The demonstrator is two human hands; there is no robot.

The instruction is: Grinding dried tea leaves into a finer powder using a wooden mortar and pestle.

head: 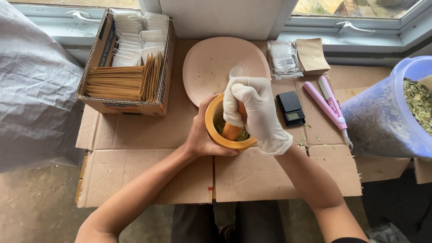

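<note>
Leaves (243,134) in mortar (212,123) look partly crushed; my right hand (252,108) is clamped on pestle (232,131), left hand (201,135) wrapped around the mortar.

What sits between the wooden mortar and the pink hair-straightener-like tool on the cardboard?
In the head view, a small black digital scale lies between the mortar and the pink tool. The gloved right hand holding the pestle also crosses that stretch.

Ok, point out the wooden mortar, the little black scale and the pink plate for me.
wooden mortar (211,128): head view, on its outer left wall.
black scale (290,108): head view, middle of its top.
pink plate (211,63): head view, on its bare centre.
</note>
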